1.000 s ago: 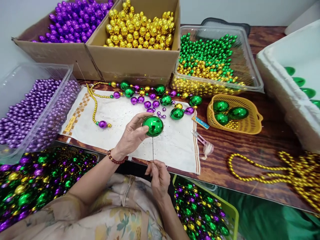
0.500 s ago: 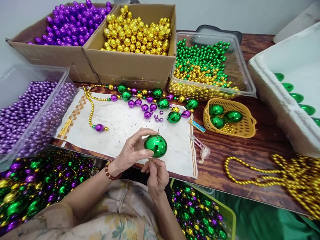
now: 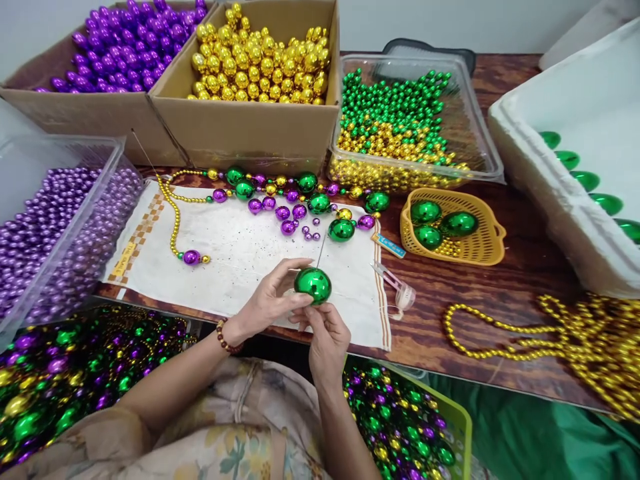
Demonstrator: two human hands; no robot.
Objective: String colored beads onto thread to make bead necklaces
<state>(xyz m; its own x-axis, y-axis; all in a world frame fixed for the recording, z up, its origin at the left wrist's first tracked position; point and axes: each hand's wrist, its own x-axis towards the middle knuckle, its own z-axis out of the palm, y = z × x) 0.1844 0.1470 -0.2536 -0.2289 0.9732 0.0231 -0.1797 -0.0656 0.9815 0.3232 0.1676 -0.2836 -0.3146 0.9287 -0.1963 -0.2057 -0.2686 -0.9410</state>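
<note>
My left hand (image 3: pixel 270 300) grips a large shiny green ball (image 3: pixel 313 285) from its left side, thumb and fingers curled round it. A thin needle (image 3: pixel 321 253) sticks out of the top of the ball. Just below the ball, my right hand (image 3: pixel 324 337) is pinched at its underside, where the needle's lower end is hidden. Both hands hover over the near edge of a white cloth (image 3: pixel 235 257). A partly strung strand of gold, purple and green beads (image 3: pixel 176 220) lies along the cloth's far and left sides.
Cardboard boxes of purple balls (image 3: pixel 120 47) and gold balls (image 3: pixel 260 57) stand at the back, beside a clear tray of green and gold beads (image 3: pixel 400 127). A yellow basket (image 3: pixel 480 247) holds green balls. Purple beads fill a left tray (image 3: pixel 45 227). Gold strands (image 3: pixel 575 340) lie at right.
The green ball has come down from above the cloth to its near edge. My right hand rose to the ball's underside, and the needle now pokes out of the top.
</note>
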